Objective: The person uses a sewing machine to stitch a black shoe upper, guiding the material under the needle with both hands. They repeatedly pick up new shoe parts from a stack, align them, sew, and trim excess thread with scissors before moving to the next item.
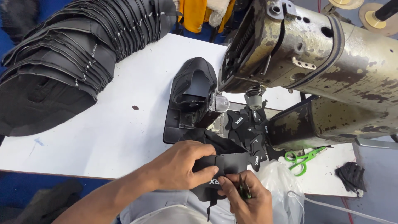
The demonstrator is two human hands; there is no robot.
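A worn sewing machine (315, 62) fills the right of the white desk (124, 124). A long stack of black cut pieces (70, 54) curves over the desk's far left. Small black labels (248, 132) lie heaped under the machine, with green-handled scissors (304, 159) near them and a crumpled black scrap (351, 176) further right.

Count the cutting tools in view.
2. Green-handled scissors lie on the white table right of the sewing machine; small dark snips sit in the right hand. Others may be hidden.
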